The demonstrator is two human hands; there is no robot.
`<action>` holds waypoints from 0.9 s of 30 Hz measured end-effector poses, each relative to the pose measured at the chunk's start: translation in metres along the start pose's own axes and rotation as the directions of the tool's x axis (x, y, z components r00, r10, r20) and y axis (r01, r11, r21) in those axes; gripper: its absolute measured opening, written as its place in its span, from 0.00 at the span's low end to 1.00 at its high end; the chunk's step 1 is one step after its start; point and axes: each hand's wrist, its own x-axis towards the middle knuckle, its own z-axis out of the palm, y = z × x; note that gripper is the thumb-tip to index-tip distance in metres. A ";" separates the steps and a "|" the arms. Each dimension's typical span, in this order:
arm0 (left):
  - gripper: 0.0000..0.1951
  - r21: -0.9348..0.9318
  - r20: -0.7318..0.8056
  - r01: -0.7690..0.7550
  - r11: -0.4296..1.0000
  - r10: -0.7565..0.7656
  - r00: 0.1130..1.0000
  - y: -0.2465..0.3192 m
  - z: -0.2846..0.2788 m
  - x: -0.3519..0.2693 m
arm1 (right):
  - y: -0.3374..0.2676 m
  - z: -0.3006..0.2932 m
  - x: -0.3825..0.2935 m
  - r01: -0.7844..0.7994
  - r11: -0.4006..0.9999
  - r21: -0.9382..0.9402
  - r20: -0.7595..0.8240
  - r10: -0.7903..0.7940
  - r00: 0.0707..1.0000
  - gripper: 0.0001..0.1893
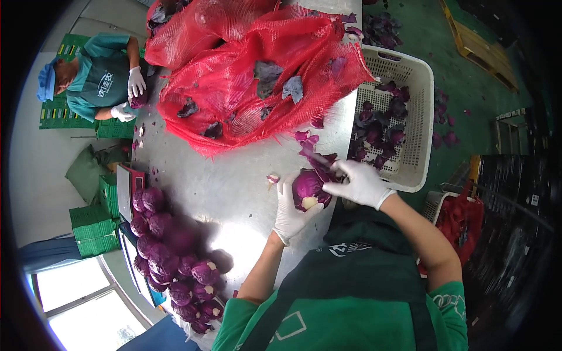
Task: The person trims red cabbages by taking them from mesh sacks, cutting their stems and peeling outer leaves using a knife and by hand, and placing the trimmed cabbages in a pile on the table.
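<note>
A red cabbage (308, 184) with a pale cut stem is cupped in my white-gloved left hand (292, 213), just above the metal table's near right edge. In my right hand (362, 182), gloved too, is a knife (319, 159); its blade is motion-blurred and its handle hidden by the fingers. The right thumb rests against the cabbage. A loosened outer leaf (324, 166) stands up between the cabbage and the knife. Purple leaf scraps (306, 139) lie on the table beyond the blade, and a small stem piece (273, 178) lies left of the cabbage.
Red mesh sacks (246, 87) cover the far table (210, 175). Trimmed cabbages (167, 254) are piled at left, near a red scale (137, 180). A white crate (421, 131) holding leaves stands at right. Across the table, a person (103, 83) holds another cabbage.
</note>
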 end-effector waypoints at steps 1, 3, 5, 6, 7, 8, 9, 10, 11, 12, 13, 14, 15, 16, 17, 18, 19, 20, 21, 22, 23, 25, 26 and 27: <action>0.44 0.001 0.000 0.000 1.000 0.000 1.000 0.000 -0.001 0.000 | 0.001 0.012 -0.002 0.036 0.999 0.000 0.032 -0.036 0.999 0.32; 0.41 0.086 0.024 -0.033 0.996 0.031 0.999 -0.001 -0.004 -0.002 | 0.000 0.017 -0.004 -0.067 0.980 0.186 0.103 0.049 0.994 0.30; 0.39 0.100 0.005 -0.042 0.994 0.042 0.999 0.002 -0.006 0.001 | 0.002 0.022 -0.003 0.011 0.959 0.285 0.029 -0.020 0.999 0.26; 0.39 0.099 0.004 -0.020 0.995 0.020 1.000 0.001 -0.006 0.003 | 0.002 0.023 -0.003 0.010 0.959 0.284 0.031 -0.020 0.999 0.26; 0.38 0.097 0.004 0.002 0.995 -0.002 1.000 0.000 -0.006 0.005 | 0.000 0.024 -0.003 0.061 0.976 0.208 -0.005 -0.061 0.998 0.23; 0.37 0.069 0.008 0.040 0.997 -0.040 0.999 0.002 -0.006 0.005 | -0.002 0.026 -0.003 0.108 0.986 0.128 -0.037 -0.104 0.994 0.20; 0.37 0.069 0.006 0.041 0.997 -0.042 0.999 0.004 -0.006 0.005 | -0.004 0.028 -0.003 0.154 0.987 0.047 -0.065 -0.151 0.986 0.16; 0.36 0.103 -0.006 0.030 0.994 -0.029 1.000 0.006 -0.004 0.004 | -0.007 0.031 -0.005 0.215 0.969 -0.123 -0.107 -0.229 0.968 0.11; 0.35 0.138 -0.019 0.019 0.990 -0.017 1.000 0.007 -0.001 0.003 | -0.004 0.037 -0.006 0.215 0.932 -0.293 -0.119 -0.259 0.958 0.10; 0.34 0.102 -0.051 0.008 0.995 -0.002 0.999 0.005 0.002 0.001 | -0.001 0.037 -0.004 0.176 0.939 -0.296 -0.162 -0.231 0.959 0.10; 0.34 0.102 -0.053 0.010 0.995 -0.005 0.999 0.006 0.003 -0.003 | 0.002 0.034 -0.001 0.137 0.945 -0.298 -0.205 -0.204 0.957 0.09; 0.34 0.107 -0.063 -0.003 0.994 0.010 0.998 0.007 0.002 -0.006 | 0.006 0.028 0.006 0.070 0.963 -0.261 -0.171 -0.117 0.978 0.09; 0.35 0.110 -0.070 -0.020 0.994 0.027 0.997 0.009 0.002 -0.008 | 0.011 0.023 0.012 0.020 0.975 -0.220 -0.168 -0.058 0.984 0.10; 0.35 0.091 -0.075 -0.016 0.996 0.022 0.997 0.007 0.004 -0.010 | 0.020 0.019 0.018 -0.017 0.983 -0.182 -0.196 -0.020 0.980 0.10; 0.35 0.091 -0.074 -0.015 0.996 0.022 0.997 0.005 0.005 -0.013 | 0.029 0.020 0.025 -0.052 0.988 -0.142 -0.222 0.019 0.975 0.11; 0.36 0.060 -0.052 -0.012 0.998 0.015 0.999 0.004 0.006 -0.014 | 0.032 0.022 0.031 -0.043 0.977 -0.210 -0.223 -0.005 0.975 0.11; 0.36 0.030 -0.029 -0.009 1.000 0.010 1.000 0.004 0.006 -0.015 | 0.034 0.023 0.035 -0.039 0.977 -0.209 -0.221 -0.008 0.975 0.11; 0.36 0.042 -0.036 -0.011 0.999 0.013 0.999 0.005 0.006 -0.014 | 0.033 0.025 0.038 -0.072 0.975 -0.209 -0.230 0.022 0.973 0.11; 0.36 0.044 -0.039 -0.006 0.999 0.008 0.999 0.005 0.005 -0.016 | 0.033 0.028 0.040 -0.105 0.972 -0.208 -0.237 0.053 0.970 0.11; 0.36 0.026 -0.041 -0.002 1.000 0.003 0.999 0.005 0.004 -0.017 | 0.036 0.030 0.043 -0.088 0.975 -0.205 -0.262 0.032 0.964 0.11; 0.37 0.008 -0.042 0.001 1.000 -0.001 0.999 0.005 0.002 -0.019 | 0.043 0.032 0.048 -0.087 0.970 -0.225 -0.257 0.026 0.966 0.11; 0.39 -0.004 -0.057 0.021 1.000 -0.021 0.998 -0.005 0.000 -0.026 | 0.041 0.028 0.056 -0.126 0.956 -0.265 -0.286 0.047 0.957 0.11; 0.40 -0.018 -0.068 0.036 0.999 -0.037 0.997 -0.009 0.000 -0.030 | 0.049 0.023 0.061 -0.113 0.962 -0.249 -0.378 0.011 0.926 0.12; 0.40 -0.019 -0.073 0.034 0.999 -0.035 0.997 -0.008 0.001 -0.031 | 0.062 0.014 0.066 -0.095 0.967 -0.235 -0.467 -0.026 0.884 0.12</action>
